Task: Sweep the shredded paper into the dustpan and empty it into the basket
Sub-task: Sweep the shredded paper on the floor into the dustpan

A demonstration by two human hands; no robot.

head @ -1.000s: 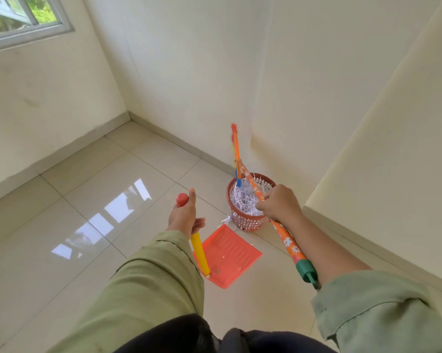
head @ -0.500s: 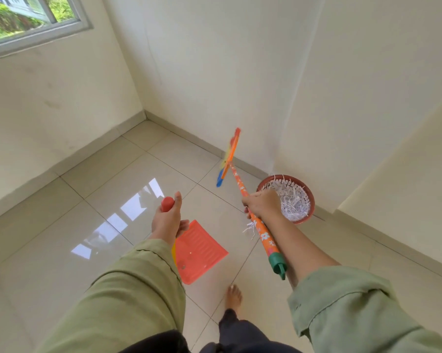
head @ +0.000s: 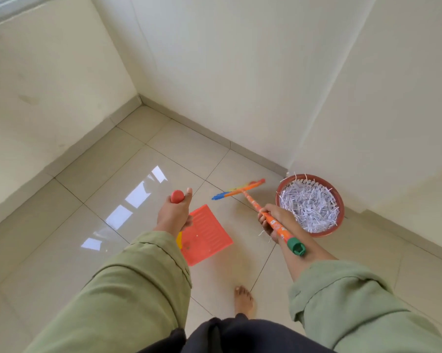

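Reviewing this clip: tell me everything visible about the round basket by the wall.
The round reddish-brown plastic basket has a perforated wall and a smooth rim. It stands upright on the pale tiled floor, near a corner of the cream wall, right of the broom's multicoloured head. White shredded paper fills it, with strips poking over the rim. The right hand overlaps its left edge; contact cannot be told.

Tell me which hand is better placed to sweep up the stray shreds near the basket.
Right. The right hand already grips the broom, with stray shreds just below it beside the basket. The left hand holds the dustpan handle, farther away.
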